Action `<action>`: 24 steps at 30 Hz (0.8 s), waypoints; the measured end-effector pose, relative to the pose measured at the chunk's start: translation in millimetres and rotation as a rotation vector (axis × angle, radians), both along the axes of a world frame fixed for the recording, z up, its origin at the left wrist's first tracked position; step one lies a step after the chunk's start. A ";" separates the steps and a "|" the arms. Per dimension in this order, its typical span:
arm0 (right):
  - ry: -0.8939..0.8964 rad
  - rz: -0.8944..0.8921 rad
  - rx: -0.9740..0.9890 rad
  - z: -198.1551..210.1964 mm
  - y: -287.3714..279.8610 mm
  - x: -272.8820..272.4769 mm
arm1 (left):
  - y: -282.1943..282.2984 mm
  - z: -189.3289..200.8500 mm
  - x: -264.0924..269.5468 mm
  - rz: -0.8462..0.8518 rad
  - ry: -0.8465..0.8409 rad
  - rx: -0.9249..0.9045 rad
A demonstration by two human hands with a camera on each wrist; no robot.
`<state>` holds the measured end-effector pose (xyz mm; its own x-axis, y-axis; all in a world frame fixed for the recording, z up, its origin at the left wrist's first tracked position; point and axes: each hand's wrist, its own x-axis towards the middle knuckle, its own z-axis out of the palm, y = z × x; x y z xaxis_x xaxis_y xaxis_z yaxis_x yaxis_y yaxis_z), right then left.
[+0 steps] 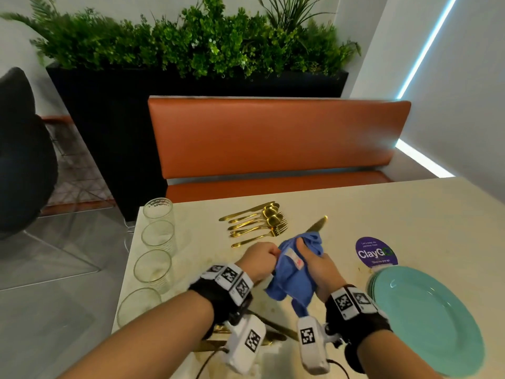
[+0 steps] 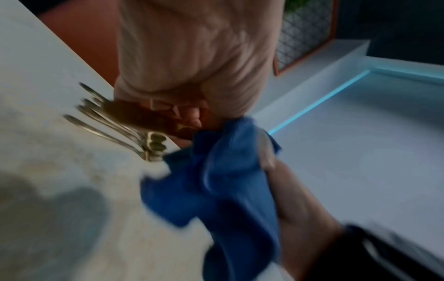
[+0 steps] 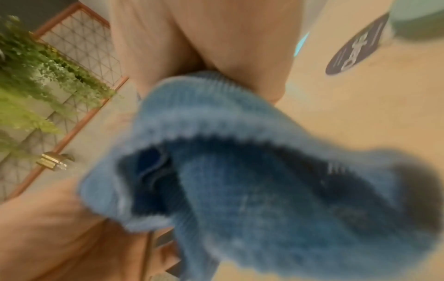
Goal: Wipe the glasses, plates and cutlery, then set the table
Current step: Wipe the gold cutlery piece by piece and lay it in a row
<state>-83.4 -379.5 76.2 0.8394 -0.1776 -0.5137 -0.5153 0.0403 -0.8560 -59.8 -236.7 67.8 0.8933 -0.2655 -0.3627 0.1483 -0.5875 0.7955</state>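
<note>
Cutlery-wiping is in hand: the right hand (image 1: 314, 262) bunches the blue cloth (image 1: 293, 272) round a gold knife (image 1: 317, 225) above the counter (image 1: 382, 214), the left hand (image 1: 258, 259) seemingly clenched on its hidden handle, so next probably pull it through.

Cloth (image 1: 293, 272): blue. Cutlery (image 1: 257, 222): gold. Plates (image 1: 426, 318): teal. Desk (image 1: 396, 212): cream. Sticker (image 1: 375, 252): purple, white lettering. Bench (image 1: 273, 138): orange. Wrist bands (image 1: 232, 280): black-and-white square markers.
</note>
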 end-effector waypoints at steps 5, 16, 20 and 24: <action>-0.018 -0.119 0.040 1.6 -3.3 16.5 | -6.5 -2.2 -7.3 0.011 -0.006 0.003; -0.072 -0.173 -0.049 4.5 -15.0 23.9 | -1.6 -13.4 -9.5 0.129 -0.030 0.028; -0.026 0.033 -0.076 -4.6 4.0 10.0 | -9.8 -14.4 -2.2 0.067 -0.124 0.151; -0.040 0.181 -0.223 -6.1 7.3 12.5 | -12.5 -25.6 4.2 0.045 -0.084 0.199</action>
